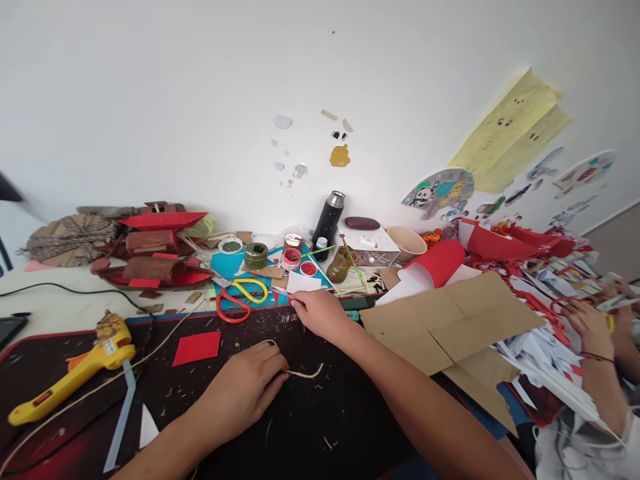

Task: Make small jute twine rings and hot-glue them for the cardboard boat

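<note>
My left hand [250, 381] rests over the dark mat [320, 427], thumb and fingers pinched on a thin cream string [307, 375]. The string's short end curls out to the right of the fingertips. Farther forward, my right hand [320, 312] reaches across to the mat's back edge, beside a small white card [303, 283]; its fingers are bent down and what they touch, if anything, is hidden. Scissors with red and yellow handles [253, 291] lie just left of it. A red paper square [197, 348] lies on the mat left of my hands.
A yellow glue gun [75, 380] lies at the left, a long string crossing it. Behind stand model boats [155, 270], paint jars [256, 256] and a black flask [329, 217]. Cardboard sheets [455, 320] lie at the right. Another person's hand [590, 327] is at the far right.
</note>
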Demonstrator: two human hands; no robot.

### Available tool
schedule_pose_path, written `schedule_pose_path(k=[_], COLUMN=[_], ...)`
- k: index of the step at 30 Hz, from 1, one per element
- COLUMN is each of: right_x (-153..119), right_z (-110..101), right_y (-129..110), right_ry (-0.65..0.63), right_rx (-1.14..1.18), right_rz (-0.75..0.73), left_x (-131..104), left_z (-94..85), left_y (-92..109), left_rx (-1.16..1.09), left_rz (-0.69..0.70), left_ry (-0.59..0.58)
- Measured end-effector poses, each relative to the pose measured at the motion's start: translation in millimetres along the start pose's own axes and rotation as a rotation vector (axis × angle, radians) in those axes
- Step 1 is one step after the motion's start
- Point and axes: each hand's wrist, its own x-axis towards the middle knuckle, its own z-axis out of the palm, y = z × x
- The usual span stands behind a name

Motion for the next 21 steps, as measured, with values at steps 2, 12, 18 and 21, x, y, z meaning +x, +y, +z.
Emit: schedule_pose_path(k=[2, 12, 18, 21], right_x=[2, 5, 28, 45], right_z=[0, -14, -17, -12], right_y=[0, -4, -47, -69], right_ry=[-0.012, 0.001, -0.043, -0.065], right_rx=[-0.027, -0.041, -0.070, -0.106], right_rz=[0.006, 0.004, -0.078, -0.123], left_x=[0, 1, 0, -1], left_z=[-0.6, 1.1, 5.5, 5.3], left_y=[2, 6, 7, 9], left_rx=[0.002, 0.012, 0.010, 0.015], left_rz=[0.002, -0.011, -0.012, -0.021], left_ry=[-0.002, -0.016, 0.007, 0.008])
